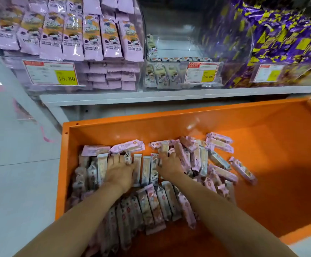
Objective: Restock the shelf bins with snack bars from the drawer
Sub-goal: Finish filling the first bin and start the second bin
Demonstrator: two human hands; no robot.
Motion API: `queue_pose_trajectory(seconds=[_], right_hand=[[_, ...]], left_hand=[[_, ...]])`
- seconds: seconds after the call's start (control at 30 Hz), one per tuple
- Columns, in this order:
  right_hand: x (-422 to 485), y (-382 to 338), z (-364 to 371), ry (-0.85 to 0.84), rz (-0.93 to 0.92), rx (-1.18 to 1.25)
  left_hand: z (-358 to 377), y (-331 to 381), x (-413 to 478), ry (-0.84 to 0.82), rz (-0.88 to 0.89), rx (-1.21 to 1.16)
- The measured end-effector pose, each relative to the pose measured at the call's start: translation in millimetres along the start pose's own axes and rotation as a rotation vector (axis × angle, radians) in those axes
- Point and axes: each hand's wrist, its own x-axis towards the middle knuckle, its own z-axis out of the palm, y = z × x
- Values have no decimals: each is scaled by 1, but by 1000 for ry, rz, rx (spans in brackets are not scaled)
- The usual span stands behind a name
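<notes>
An orange drawer (262,145) stands pulled out below the shelf, its left and middle part covered with several pink and cream snack bars (158,203). My left hand (119,171) lies palm down on a row of bars, fingertips dug in among them. My right hand (168,163) reaches into the heap beside it, fingers curled round a few bars. Above, the middle clear shelf bin (180,51) holds only a low layer of cream bars. The left bin (67,34) is packed with pink packs.
A bin of purple and yellow wrapped sweets (280,39) fills the right of the shelf. Price tags (50,73) hang on the bin fronts. The white shelf edge (151,98) runs just above the drawer. Grey tiled floor (12,164) lies to the left.
</notes>
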Motion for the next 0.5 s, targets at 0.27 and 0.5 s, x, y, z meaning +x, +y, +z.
queue_pose_trajectory(seconds=[0.27, 0.5], right_hand=[[0, 3, -1, 55, -25, 214], [-13, 5, -18, 44, -93, 453]], left_hand=[[3, 6, 8, 54, -5, -49], [-12, 2, 6, 251, -62, -545]])
